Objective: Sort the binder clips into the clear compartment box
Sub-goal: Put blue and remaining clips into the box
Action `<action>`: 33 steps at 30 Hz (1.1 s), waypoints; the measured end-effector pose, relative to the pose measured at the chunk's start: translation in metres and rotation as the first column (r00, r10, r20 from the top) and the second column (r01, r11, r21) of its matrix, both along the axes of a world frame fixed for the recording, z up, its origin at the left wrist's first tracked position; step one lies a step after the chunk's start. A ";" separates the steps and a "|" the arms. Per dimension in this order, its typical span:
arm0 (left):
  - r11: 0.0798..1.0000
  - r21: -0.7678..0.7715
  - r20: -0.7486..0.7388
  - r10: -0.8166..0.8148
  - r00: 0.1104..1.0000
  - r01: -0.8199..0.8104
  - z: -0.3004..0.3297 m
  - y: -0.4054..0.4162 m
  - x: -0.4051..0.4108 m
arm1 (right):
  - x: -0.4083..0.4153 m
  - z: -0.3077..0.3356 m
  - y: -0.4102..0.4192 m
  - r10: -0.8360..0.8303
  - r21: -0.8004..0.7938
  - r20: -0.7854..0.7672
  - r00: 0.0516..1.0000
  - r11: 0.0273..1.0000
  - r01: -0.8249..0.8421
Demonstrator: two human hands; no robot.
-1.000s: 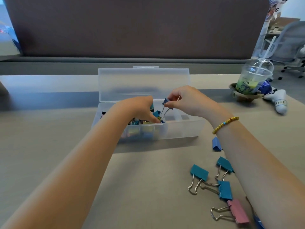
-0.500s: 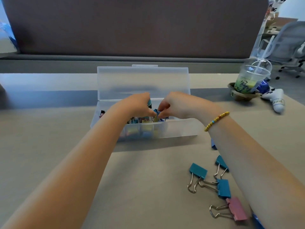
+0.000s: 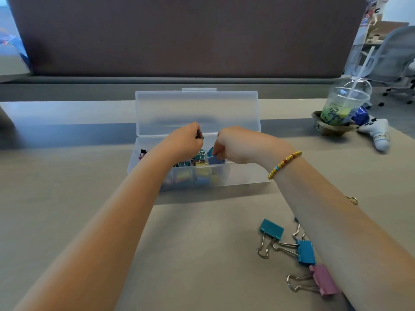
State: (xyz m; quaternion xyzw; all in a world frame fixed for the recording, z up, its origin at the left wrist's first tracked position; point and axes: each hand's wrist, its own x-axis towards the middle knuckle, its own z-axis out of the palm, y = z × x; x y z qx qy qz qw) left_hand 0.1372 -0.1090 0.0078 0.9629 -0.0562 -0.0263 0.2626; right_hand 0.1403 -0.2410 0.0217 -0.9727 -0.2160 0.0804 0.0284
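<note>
The clear compartment box stands mid-table with its lid up. Its left and middle compartments hold several coloured binder clips. My left hand hovers over the box with curled fingers and pinches a small dark clip at its fingertips. My right hand is beside it, pinching a blue clip down inside a middle compartment. Loose on the table near my right forearm lie a teal clip, a blue clip and a pink clip; the forearm hides others.
A lidded drink cup with a straw sits in a cardboard holder at the back right, a white game controller beside it. A dark partition panel runs behind the table. An office chair stands far right.
My right hand has lowered the blue clip from above the box into a compartment. My left hand has risen slightly toward the lid.
</note>
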 end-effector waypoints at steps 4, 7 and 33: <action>0.999 -0.041 -0.005 0.019 1.000 -0.019 -0.004 0.000 -0.003 | -0.005 -0.002 0.005 -0.009 -0.025 0.021 1.000 1.000 0.009; 0.995 -0.097 -0.007 0.029 1.000 -0.029 -0.005 0.002 -0.005 | -0.003 -0.002 0.000 -0.010 -0.009 0.066 0.998 1.000 0.010; 0.990 -0.132 0.072 0.055 0.996 -0.045 -0.012 0.008 -0.005 | 0.019 -0.022 0.000 -0.199 0.344 0.084 0.976 0.925 0.159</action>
